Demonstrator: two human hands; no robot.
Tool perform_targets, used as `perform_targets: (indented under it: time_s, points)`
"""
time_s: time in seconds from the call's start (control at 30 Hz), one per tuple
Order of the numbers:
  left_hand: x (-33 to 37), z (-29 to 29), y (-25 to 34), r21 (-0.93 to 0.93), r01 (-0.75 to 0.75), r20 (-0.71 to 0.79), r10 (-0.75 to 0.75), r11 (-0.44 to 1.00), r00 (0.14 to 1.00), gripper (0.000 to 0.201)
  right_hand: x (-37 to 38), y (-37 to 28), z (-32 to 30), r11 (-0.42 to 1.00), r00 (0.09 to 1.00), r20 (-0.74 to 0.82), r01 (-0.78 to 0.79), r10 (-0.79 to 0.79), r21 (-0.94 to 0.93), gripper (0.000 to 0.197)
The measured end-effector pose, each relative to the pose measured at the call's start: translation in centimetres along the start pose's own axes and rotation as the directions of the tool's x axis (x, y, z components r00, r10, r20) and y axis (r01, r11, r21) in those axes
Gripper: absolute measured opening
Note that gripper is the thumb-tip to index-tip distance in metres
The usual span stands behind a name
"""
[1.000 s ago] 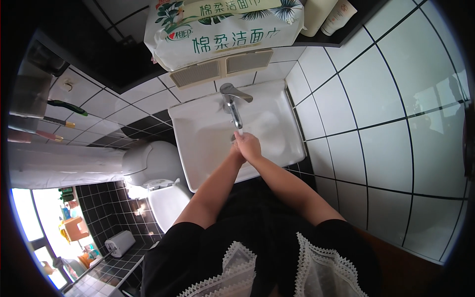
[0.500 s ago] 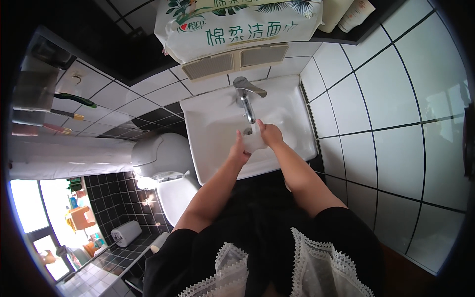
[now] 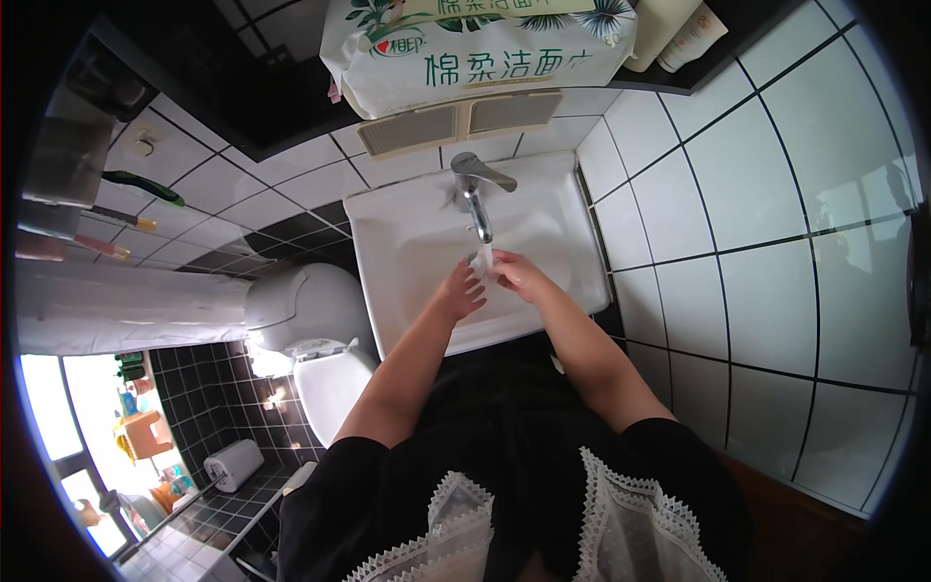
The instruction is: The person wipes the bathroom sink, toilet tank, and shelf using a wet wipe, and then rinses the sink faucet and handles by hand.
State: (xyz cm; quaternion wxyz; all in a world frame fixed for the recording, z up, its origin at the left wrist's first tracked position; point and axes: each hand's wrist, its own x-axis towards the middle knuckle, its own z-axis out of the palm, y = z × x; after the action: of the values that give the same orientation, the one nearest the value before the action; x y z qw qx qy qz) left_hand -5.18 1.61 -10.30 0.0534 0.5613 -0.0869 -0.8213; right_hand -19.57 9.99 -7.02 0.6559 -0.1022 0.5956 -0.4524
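Note:
My left hand [image 3: 463, 293] is over the white washbasin [image 3: 398, 291], its fingers spread and slightly bent, pointing toward the right hand. Just right of it, my right hand [image 3: 517, 275] has its fingers loosely curved and apart, with the fingertips at the water stream [image 3: 485, 254]. The water falls from the chrome faucet [image 3: 472, 194] at the back of the basin. The hands are close together, and a small pale patch shows between their fingertips. I cannot tell whether it is water or a white object. The drain is partly covered by the hands.
A dark shelf [image 3: 262, 136] above the basin bears a large white package of wipes [image 3: 485, 73] and a white tube [image 3: 692, 39]. White tiled wall [image 3: 766, 184] borders the right side. A toilet [image 3: 330, 378] stands left; toothbrushes [image 3: 144, 184] hang at far left.
A white, pale shape that spanned both hands under the faucet no longer shows. The left fingers have spread into view and the right hand has turned, its fingers now at the stream.

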Motion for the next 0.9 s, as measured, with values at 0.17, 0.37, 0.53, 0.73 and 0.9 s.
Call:
perform_targets:
  time_s: [0.17,0.37,0.53,0.73,0.9]
  points:
    - [2.2,0.7,-0.6,-0.123,0.003,0.445,0.053,0.992,0.894,0.051,-3.6,-1.1,5.9,0.996,0.986,-0.156,0.066,-0.055,0.066,0.018]
    - [6.4,1.0,-0.9,-0.1,-0.002,0.363,0.038,0.995,0.931,0.042,-2.9,0.6,6.7,0.838,0.893,-0.178,0.298,-0.414,-0.457,0.026]
    - [5.2,2.5,-1.6,-0.096,0.064,0.43,-0.016,0.993,0.903,0.033,-3.6,-1.0,6.8,0.383,0.656,-0.136,0.248,-0.742,-0.89,0.029]
    - [0.8,3.0,-1.9,-0.012,0.084,0.187,-0.08,0.996,0.979,0.021,-0.2,-1.4,2.1,0.224,0.802,-0.125,0.012,-0.585,-0.975,0.028]
    - [-1.5,1.1,-0.8,0.304,-0.07,0.115,0.037,0.95,0.993,0.027,0.4,-0.8,1.0,0.289,0.789,-0.174,0.004,-0.59,-0.957,0.037]
